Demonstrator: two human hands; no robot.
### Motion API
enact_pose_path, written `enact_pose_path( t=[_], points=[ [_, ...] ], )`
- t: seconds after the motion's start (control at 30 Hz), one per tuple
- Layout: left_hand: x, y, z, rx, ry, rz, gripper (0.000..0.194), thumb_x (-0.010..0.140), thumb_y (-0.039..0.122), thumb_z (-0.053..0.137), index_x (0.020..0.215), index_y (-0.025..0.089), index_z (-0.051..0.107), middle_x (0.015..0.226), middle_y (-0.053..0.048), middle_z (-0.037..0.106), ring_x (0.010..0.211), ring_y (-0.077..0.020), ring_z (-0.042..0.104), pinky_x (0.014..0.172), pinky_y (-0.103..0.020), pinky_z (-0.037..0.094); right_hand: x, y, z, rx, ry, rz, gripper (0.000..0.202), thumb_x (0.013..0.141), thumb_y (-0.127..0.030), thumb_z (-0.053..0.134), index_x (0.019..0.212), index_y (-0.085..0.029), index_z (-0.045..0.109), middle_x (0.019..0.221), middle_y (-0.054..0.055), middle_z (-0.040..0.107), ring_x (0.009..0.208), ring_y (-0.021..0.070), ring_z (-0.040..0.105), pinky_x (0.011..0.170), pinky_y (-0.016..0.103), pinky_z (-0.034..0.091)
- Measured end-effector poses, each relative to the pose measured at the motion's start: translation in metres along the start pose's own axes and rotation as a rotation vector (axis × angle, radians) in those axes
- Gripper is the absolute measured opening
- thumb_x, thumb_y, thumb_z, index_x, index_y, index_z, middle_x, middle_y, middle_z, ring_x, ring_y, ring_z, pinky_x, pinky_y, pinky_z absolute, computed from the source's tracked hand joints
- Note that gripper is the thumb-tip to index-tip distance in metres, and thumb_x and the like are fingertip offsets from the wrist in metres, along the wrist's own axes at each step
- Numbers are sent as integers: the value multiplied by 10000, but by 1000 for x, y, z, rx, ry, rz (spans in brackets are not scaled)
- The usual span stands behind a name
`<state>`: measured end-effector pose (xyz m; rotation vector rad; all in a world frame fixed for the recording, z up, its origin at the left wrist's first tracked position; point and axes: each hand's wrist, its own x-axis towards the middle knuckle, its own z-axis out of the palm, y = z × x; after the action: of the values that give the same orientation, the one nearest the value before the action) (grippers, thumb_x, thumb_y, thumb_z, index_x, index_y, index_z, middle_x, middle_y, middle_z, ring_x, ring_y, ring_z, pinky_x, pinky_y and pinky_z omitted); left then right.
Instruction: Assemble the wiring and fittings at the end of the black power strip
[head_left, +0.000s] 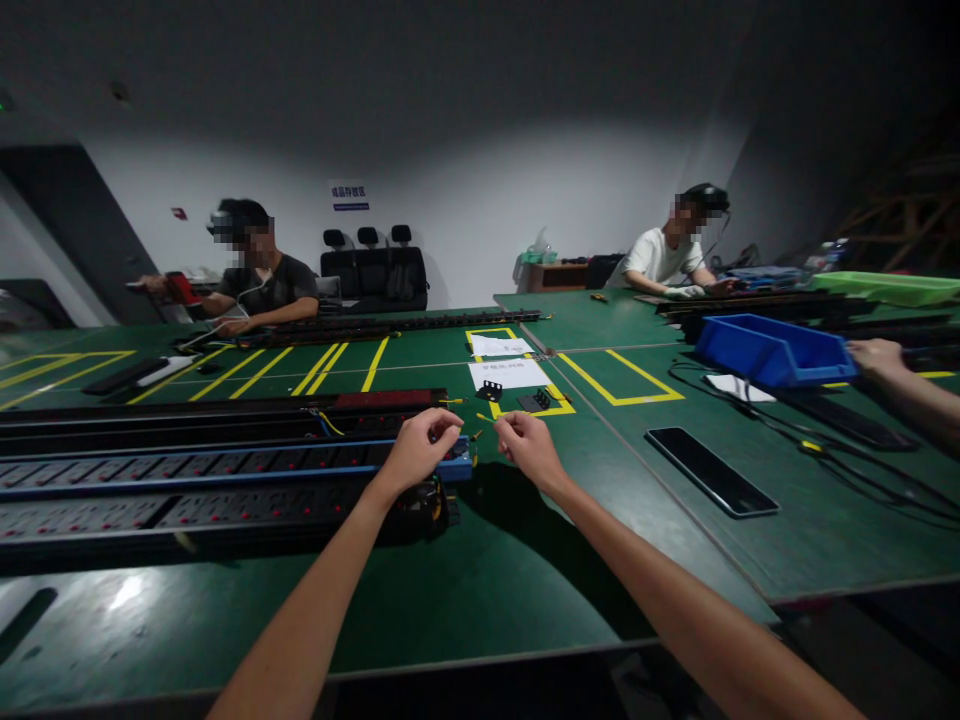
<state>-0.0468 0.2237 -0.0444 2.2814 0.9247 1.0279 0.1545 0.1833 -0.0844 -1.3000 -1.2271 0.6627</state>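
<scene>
My left hand is curled, thumb and fingers brought together over the right end of a long blue-edged socket strip. Whatever it may hold is hidden. Just to its right, my right hand pinches a thin yellow wire, whose tip points toward my left hand. A small wire end sticks out beside the strip's blue end. In front of that strip lies a black socket strip with red dots. Dark wires bunch near its right end.
Beyond my hands lie small black brackets and white paper sheets. A phone, cables and a blue bin are on the right, where another person's hand touches the bin. Two people work across the green table.
</scene>
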Motion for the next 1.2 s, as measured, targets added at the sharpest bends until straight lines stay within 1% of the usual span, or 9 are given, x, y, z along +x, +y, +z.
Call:
enact_pose_path(
  t=[0.1,0.2,0.33,0.47,0.73,0.9,1.0,1.13,1.2],
  points=[
    [-3,1,1,89,-6,89,162,893,270,580,971,182,691,883,-28,684,750,-141,613,714,-271,492,-3,-11,4,324,-64,186,227,732,-403,671,740,-196,578,535,-35,587,388,81,443,387,193,315],
    [-6,5,1,228,-12,191,161,896,296,598,997,197,674,926,-35,657,795,-153,618,739,-284,496,-8,-20,4,491,-179,284,277,696,-405,749,760,-185,594,601,-29,621,399,49,430,368,165,278],
    [-10,9,0,377,-58,275,201,897,304,612,1064,201,656,984,-50,636,836,-167,621,754,-293,503,-12,-20,3,610,-346,350,318,680,-398,813,804,-192,605,654,-26,648,448,52,481,387,156,306],
    [-10,10,0,428,-80,317,186,902,282,604,1057,195,658,971,-48,628,834,-164,617,749,-287,503,-13,-13,4,656,-434,339,321,701,-381,830,838,-195,607,683,-33,642,463,37,459,392,147,282],
    [-9,7,1,503,-113,383,177,976,260,521,1015,201,683,934,-39,643,846,-163,618,774,-302,487,-12,-15,4,702,-464,351,303,685,-371,841,818,-186,642,597,-67,520,447,31,367,393,163,231],
    [-8,7,1,490,-95,355,177,985,253,500,1029,200,663,945,-40,650,870,-170,627,791,-308,491,-7,-14,1,719,-357,423,289,712,-415,800,847,-181,697,646,-41,555,481,44,389,399,168,244],
    [-9,9,1,483,-99,338,161,974,260,516,1026,202,656,936,-37,643,862,-169,626,787,-304,494,-6,-10,1,675,-308,423,303,682,-407,824,845,-176,714,659,-34,569,491,44,409,407,170,252],
    [-10,10,0,524,-125,331,156,923,316,606,1009,196,654,891,-29,621,822,-175,612,744,-301,490,-8,-10,2,646,-349,402,308,669,-412,839,827,-179,713,647,-32,572,498,52,431,426,177,274],
    [-10,9,0,548,-134,331,157,928,324,601,995,193,654,892,-31,618,827,-178,608,743,-303,485,-9,-11,2,637,-386,395,311,676,-414,838,840,-181,712,663,-30,584,507,51,443,435,175,284]
  ],
)
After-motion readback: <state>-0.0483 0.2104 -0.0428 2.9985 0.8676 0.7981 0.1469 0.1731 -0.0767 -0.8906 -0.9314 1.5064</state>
